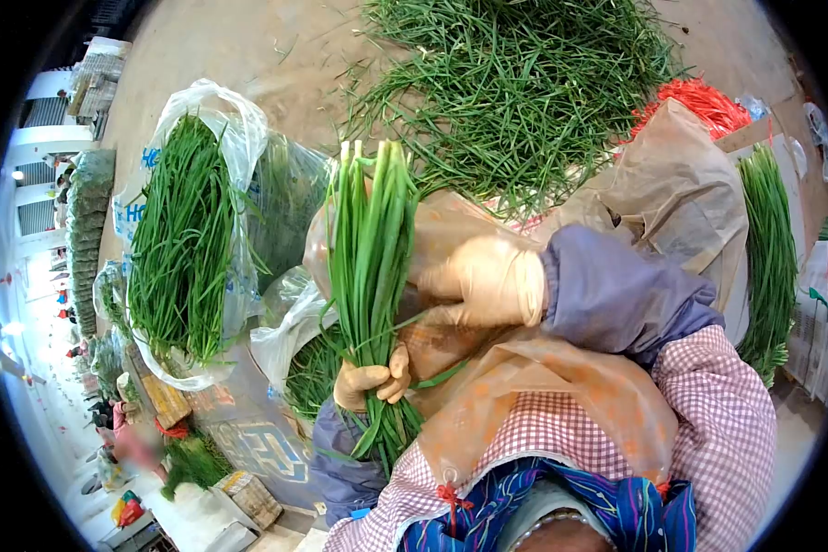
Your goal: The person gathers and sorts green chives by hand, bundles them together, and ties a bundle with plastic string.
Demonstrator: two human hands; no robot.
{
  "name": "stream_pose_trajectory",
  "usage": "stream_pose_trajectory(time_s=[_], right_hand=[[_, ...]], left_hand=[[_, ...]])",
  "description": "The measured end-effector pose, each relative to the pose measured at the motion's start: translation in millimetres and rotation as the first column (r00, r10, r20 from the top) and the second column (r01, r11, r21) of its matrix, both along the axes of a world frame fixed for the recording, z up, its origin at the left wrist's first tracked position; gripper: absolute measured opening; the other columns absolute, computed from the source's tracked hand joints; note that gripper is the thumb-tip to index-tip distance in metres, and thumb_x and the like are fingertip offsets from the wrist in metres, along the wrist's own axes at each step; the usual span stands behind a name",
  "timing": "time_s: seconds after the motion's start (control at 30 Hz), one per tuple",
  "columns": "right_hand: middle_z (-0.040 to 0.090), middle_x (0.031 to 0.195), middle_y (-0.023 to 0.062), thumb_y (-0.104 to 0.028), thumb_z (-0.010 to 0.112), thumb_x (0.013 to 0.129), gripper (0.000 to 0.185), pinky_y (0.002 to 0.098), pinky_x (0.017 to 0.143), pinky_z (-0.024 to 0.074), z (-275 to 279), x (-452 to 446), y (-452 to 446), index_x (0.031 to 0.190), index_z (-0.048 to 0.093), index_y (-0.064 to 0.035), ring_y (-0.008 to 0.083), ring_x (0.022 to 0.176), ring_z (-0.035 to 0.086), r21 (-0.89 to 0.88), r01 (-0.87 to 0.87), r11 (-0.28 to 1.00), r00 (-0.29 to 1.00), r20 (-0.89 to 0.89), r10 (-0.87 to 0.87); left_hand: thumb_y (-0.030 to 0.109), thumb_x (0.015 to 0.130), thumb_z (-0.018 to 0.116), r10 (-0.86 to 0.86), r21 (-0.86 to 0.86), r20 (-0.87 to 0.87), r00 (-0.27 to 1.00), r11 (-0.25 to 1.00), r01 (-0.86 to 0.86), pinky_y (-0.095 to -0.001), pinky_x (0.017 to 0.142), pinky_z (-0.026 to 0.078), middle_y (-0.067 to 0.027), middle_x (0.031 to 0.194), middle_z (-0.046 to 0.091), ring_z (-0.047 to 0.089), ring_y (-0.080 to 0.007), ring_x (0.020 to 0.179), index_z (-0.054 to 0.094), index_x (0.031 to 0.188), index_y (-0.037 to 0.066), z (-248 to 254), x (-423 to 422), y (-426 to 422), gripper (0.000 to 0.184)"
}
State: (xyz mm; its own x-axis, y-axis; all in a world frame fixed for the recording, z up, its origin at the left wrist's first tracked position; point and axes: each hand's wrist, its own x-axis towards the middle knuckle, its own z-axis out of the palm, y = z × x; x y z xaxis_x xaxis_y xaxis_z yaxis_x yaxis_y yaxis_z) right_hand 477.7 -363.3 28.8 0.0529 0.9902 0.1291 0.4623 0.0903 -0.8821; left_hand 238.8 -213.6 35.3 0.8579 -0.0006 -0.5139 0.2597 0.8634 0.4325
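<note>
My left hand [374, 383], in a pale glove, is wrapped round the lower part of a bunch of garlic chives [370, 248]. The bunch stands upright, its whitish stem ends at the top and its leaf tips hanging below my fist. My right hand [488, 281], also gloved and slightly blurred, is to the right of the bunch. Its fingers point toward the stems and look spread, with nothing visible in them. A translucent brown plastic apron [561, 368] covers my front and lap, under both hands.
A large heap of loose chives [524, 83] lies ahead. Plastic bags of chives [184, 248] stand at left, with more chives [313, 373] near my left arm. Red ties [699, 103] and a chive stack [769, 248] are at right. A blurred person [136, 448] is far left.
</note>
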Motion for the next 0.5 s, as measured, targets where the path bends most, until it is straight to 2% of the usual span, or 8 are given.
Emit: stream_pose_trajectory(time_s=[0.13,0.2,0.27,0.3,0.33,0.43,0.47,0.5], right_hand=[[0.067,0.082,0.0158,-0.024,0.07,0.087,0.027,0.0385,0.069,0.0501,22,34,-2,0.097,0.067,0.0005,0.0263,0.077,0.066,0.106,-0.448,0.888,0.731,-0.528,0.432],[0.067,0.077,0.0079,-0.022,0.067,0.09,0.023,0.0351,0.058,0.052,34,80,-32,0.082,0.067,-0.0009,0.0229,0.061,0.063,0.058,-0.11,0.992,0.733,-0.67,0.12],[0.059,0.068,0.0034,-0.034,0.057,0.095,0.029,0.0323,0.058,0.0551,31,107,-44,0.083,0.059,-0.008,0.0179,0.054,0.06,0.118,0.604,0.788,0.314,-0.944,-0.1],[0.061,0.076,0.004,-0.036,0.058,0.094,0.03,0.03,0.065,0.0563,1,174,-57,0.103,0.059,-0.0064,0.0179,0.064,0.063,0.355,0.321,0.878,0.368,-0.901,0.23],[0.066,0.09,0.0049,-0.036,0.06,0.094,0.039,0.0308,0.073,0.0563,3,185,-65,0.117,0.058,-0.0055,0.0174,0.075,0.065,-0.198,0.65,0.734,0.418,-0.714,-0.563],[0.046,0.143,0.0133,-0.029,0.073,0.084,0.077,0.0411,0.106,0.0407,-56,163,-61,0.149,0.033,-0.0164,0.0252,0.127,0.049,-0.123,0.795,0.594,0.583,0.422,-0.694],[0.034,0.152,0.0137,-0.032,0.078,0.079,0.093,0.046,0.114,0.0288,-52,134,-52,0.153,0.023,-0.0199,0.0296,0.139,0.033,-0.311,0.566,0.763,0.681,-0.346,-0.646],[0.033,0.152,0.0136,-0.039,0.08,0.075,0.101,0.0486,0.113,0.0291,-35,108,-42,0.153,0.02,-0.0201,0.0316,0.137,0.035,-0.385,0.297,0.874,0.652,-0.586,-0.481]], left_hand=[[0.012,0.078,0.073,-0.062,0.077,-0.003,0.998,0.995,0.062,-0.0275,0.047,0.04,-0.01,0.088,0.058,0.046,-0.0127,0.048,0.05,0.115,0.0,2,-3,1,0.045],[0.012,0.076,0.074,-0.087,0.092,-0.012,0.996,0.992,0.087,-0.0274,0.047,0.041,-0.0094,0.087,0.058,0.046,-0.0127,0.048,0.052,0.11,0.0,-6,-8,4,0.042],[0.01,0.075,0.073,-0.05,0.161,-0.067,0.997,0.985,0.06,-0.0274,0.047,0.041,-0.009,0.083,0.058,0.047,-0.0127,0.048,0.053,0.106,-0.001,7,0,-3,0.038],[0.009,0.074,0.073,-0.031,0.197,-0.091,0.995,0.979,0.049,-0.0274,0.046,0.041,-0.0087,0.081,0.057,0.047,-0.0127,0.049,0.054,0.104,-0.001,14,5,-6,0.036],[0.004,0.073,0.07,-0.029,0.232,-0.111,0.993,0.971,0.054,-0.0271,0.047,0.041,-0.0074,0.077,0.057,0.047,-0.0123,0.049,0.055,0.104,0.001,16,8,-8,0.034],[0.001,0.074,0.069,0.015,0.442,-0.257,0.966,0.891,0.103,-0.0262,0.048,0.042,-0.0067,0.078,0.059,0.049,-0.0122,0.051,0.056,0.106,0.002,35,23,-21,0.035],[-0.001,0.075,0.066,0.011,0.489,-0.257,0.966,0.864,0.12,-0.0255,0.052,0.044,-0.006,0.083,0.061,0.053,-0.0116,0.057,0.053,0.119,0.003,36,26,-25,0.046],[-0.001,0.076,0.065,0.028,0.613,-0.255,0.966,0.777,0.14,-0.0267,0.056,0.047,-0.0072,0.087,0.062,0.056,-0.0134,0.062,0.049,0.125,0.003,35,31,-31,0.052]])
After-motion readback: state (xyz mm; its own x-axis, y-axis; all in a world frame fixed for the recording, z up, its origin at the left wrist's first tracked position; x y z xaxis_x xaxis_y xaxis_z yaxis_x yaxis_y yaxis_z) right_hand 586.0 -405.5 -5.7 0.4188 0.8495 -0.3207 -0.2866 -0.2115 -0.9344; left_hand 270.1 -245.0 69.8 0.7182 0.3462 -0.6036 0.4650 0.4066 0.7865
